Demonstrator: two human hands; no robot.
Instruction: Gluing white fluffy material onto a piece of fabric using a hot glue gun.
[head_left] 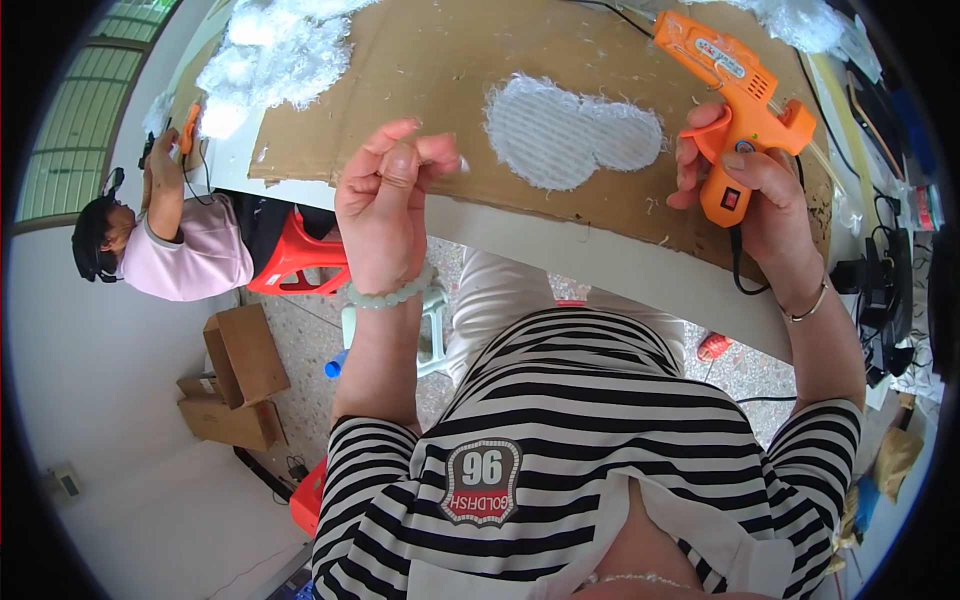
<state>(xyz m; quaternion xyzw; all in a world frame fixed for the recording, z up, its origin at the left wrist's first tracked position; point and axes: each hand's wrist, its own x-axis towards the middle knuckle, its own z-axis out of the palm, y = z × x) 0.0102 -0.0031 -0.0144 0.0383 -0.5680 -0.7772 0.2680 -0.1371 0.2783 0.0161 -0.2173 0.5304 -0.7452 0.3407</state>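
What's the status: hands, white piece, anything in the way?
Right hand gripping glue gun. Left hand raised, grip unclear. White piece flat on cardboard. Cord looping below gun.

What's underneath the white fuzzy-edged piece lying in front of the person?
The white fuzzy-edged piece lies on the brown cardboard sheet, which shows all around its outline. The area directly beneath is covered, so anything between the two can't be seen.

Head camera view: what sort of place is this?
Probably a craft workshop: the right hand holds an orange plastic glue gun, a fluffy white two-lobed piece lies on flat brown cardboard, and another person in a pale pink top sits to the left.
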